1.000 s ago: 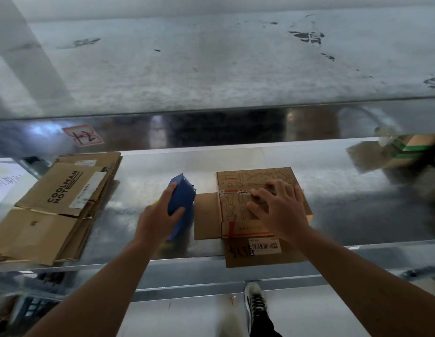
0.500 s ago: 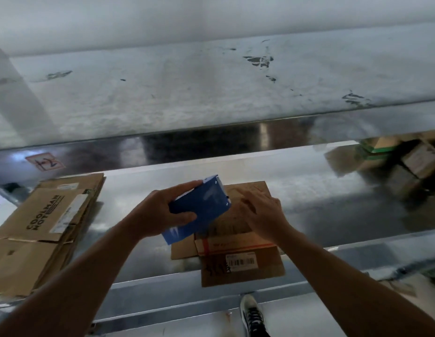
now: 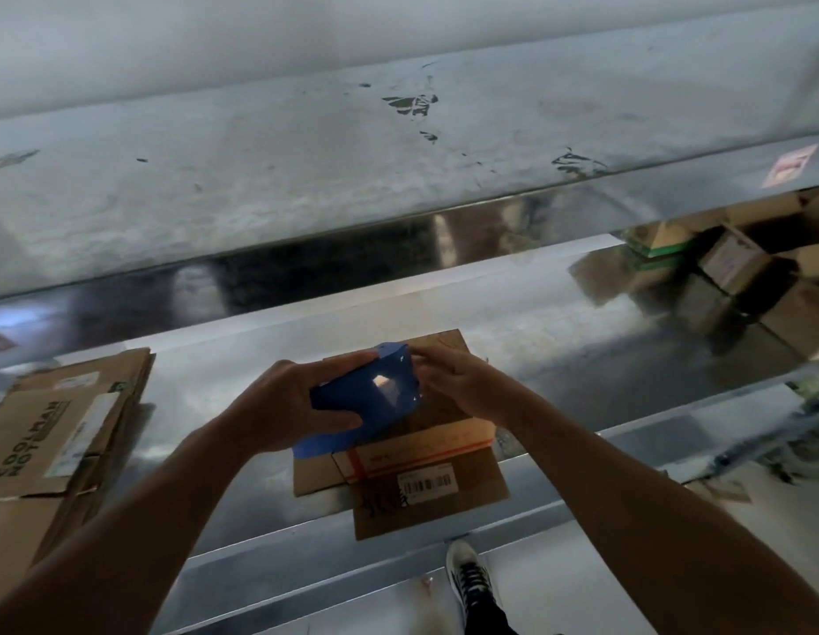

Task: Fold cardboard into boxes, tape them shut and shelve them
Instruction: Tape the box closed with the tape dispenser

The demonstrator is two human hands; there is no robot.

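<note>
A warehouse packing area: steel shelving (image 3: 201, 401), flattened cartons (image 3: 55, 428), stacked boxes (image 3: 742, 263)

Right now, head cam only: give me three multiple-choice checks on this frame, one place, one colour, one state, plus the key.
1. Where is the stack of flat cardboard?
A) on the shelf, left of the box
B) on top of the box
C) on the floor

2. What colour is the tape dispenser?
A) red
B) blue
C) yellow

3. How is the box's near flap?
A) taped shut
B) torn off
C) folded out, open

Key:
1 A: the stack lies at the shelf's left end, apart from the box.
2 B: the dispenser gripped by the left hand is plainly blue.
3 C: the flap with the barcode label lies flat toward the shelf's front edge.
</note>
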